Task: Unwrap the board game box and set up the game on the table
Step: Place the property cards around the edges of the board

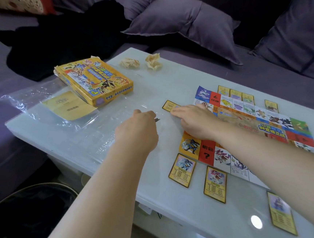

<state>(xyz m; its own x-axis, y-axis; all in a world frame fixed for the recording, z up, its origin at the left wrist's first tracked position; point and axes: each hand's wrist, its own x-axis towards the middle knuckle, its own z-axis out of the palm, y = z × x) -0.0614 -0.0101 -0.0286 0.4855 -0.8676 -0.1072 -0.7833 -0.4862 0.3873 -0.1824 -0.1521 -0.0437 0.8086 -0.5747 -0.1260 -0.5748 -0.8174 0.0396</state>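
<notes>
White table (pixel 165 191), right hand (pixel 194 120) flat on card (pixel 169 105), left hand (pixel 138 130) gripping unclear item.

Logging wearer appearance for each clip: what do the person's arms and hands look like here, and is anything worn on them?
Both forearms are bare as far as the frame shows: no sleeves, gloves, watch or bracelet in view. The left hand and right hand show no rings on the visible backs; the fingers are partly hidden, so rings there cannot be ruled out. No markings or cables.

Yellow box (pixel 95 82) — purple cushions (pixel 181 26)
</notes>
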